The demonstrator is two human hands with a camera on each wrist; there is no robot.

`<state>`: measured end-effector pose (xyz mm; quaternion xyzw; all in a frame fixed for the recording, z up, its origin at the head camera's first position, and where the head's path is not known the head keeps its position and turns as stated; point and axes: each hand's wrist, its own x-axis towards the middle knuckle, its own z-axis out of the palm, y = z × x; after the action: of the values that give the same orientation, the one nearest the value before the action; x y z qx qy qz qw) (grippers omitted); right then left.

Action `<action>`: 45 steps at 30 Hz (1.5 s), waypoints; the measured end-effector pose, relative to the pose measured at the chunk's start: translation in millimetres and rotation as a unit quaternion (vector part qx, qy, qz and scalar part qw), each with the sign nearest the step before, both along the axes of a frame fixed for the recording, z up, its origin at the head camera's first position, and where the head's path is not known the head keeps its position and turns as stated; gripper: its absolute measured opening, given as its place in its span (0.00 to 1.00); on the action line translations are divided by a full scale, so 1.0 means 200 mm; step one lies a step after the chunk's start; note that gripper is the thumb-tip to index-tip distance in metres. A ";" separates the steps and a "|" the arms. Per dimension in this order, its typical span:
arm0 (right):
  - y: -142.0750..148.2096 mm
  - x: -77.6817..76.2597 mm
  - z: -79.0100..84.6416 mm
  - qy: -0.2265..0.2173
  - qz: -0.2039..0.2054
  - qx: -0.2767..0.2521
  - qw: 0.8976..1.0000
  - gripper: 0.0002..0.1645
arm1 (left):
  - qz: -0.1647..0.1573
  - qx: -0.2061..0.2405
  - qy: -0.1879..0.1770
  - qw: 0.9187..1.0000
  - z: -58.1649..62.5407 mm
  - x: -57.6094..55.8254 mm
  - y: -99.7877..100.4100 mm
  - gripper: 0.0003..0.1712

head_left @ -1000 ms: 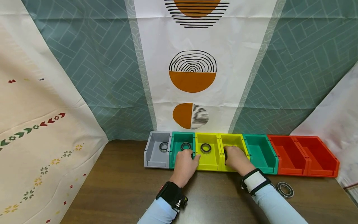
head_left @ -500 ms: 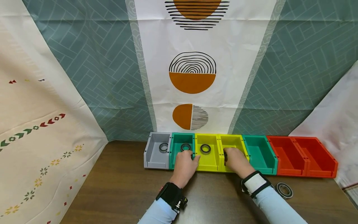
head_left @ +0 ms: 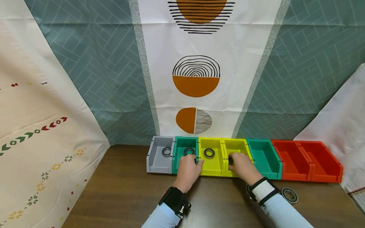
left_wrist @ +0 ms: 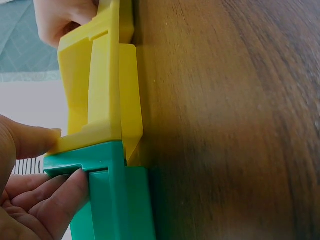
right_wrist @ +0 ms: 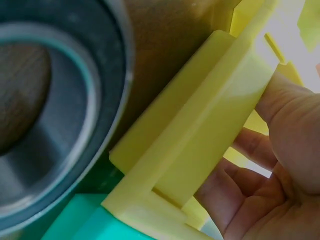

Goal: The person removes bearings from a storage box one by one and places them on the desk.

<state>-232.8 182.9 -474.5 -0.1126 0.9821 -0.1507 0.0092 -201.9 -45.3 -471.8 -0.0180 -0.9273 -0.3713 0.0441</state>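
My left hand [head_left: 188,169] pinches the adjoining side walls of a green bin [left_wrist: 103,159] and a yellow bin [left_wrist: 82,140], thumb on the yellow side and fingers inside the green one. My right hand [head_left: 242,167] reaches into the second yellow bin [head_left: 236,145], its fingers curled round a dark bearing [head_left: 231,161] that is mostly hidden. In the right wrist view, the right hand [right_wrist: 280,165] lies behind a yellow bin wall, so its grip is covered. Single ring bearings lie in the grey bin [head_left: 166,152], green bin [head_left: 189,151] and first yellow bin [head_left: 209,153].
Right of the yellow bins stand another green bin [head_left: 264,158] and two red bins [head_left: 322,161]. A larger bearing [head_left: 289,195] lies on the brown table [head_left: 122,190], near the right sleeve. Another bearing [right_wrist: 112,65] looms close in the right wrist view. Patterned cloths hang behind.
The right hand has shifted slightly within the second yellow bin, and the dark bearing shows at a different angle. A bearing edge now peeks out beside the right wrist. The left hand stays put.
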 end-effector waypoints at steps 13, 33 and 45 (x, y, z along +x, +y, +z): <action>0.01 0.07 0.07 0.030 -0.007 0.014 0.999 0.25 | -0.001 -0.003 0.008 1.000 -0.01 0.00 0.00 0.25; 0.06 0.20 0.21 0.141 0.004 -0.052 0.989 0.32 | 0.005 0.002 0.005 1.000 0.00 0.00 0.01 0.24; 0.08 0.28 0.27 0.195 0.064 -0.059 0.977 0.33 | 0.005 0.001 0.008 1.000 -0.01 0.00 0.01 0.24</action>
<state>-176.1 199.0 -420.6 -0.2030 0.9450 -0.1826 -0.1798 -201.9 -43.7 -473.4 -0.0159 -0.9266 -0.3719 0.0534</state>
